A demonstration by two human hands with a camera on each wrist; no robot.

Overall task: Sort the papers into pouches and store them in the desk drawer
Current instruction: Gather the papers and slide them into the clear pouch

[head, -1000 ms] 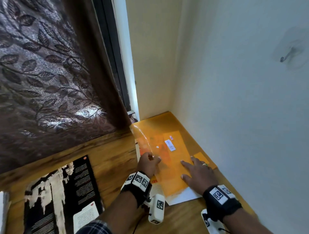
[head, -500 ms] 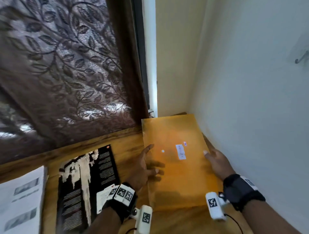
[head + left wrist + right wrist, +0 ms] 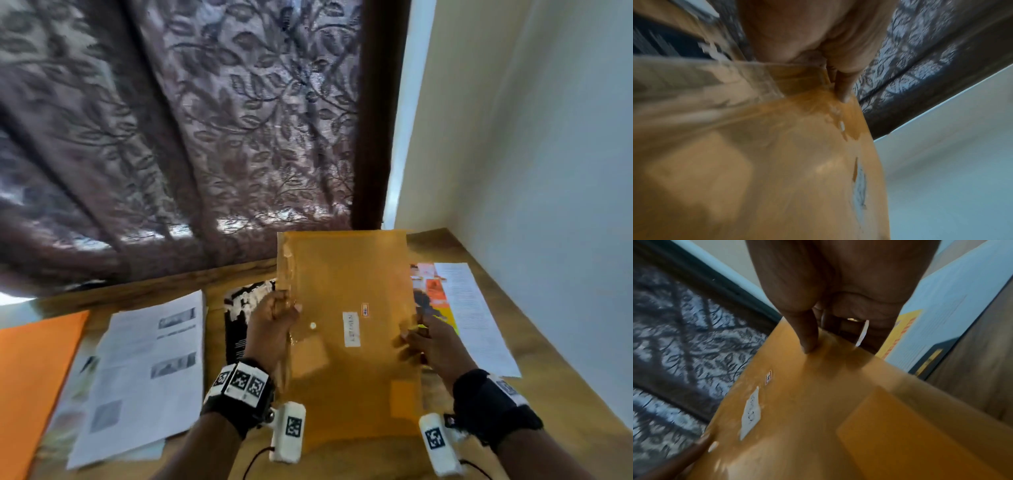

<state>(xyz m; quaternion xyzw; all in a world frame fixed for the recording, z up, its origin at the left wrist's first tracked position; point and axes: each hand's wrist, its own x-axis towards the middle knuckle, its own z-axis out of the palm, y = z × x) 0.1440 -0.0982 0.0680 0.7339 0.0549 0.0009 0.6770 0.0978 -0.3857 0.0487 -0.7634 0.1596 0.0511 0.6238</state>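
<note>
Now my left hand point(image 3: 274, 320) and my right hand point(image 3: 432, 346) pinch with curled fingers the side edges of the amber pouch point(image 3: 346, 291), raised above the bench point(image 3: 219, 404), and I think its slippery plastic may slide from this light grip

Head view looks down from above; both close wrist views share the pouch point(image 3: 346, 318).
</note>
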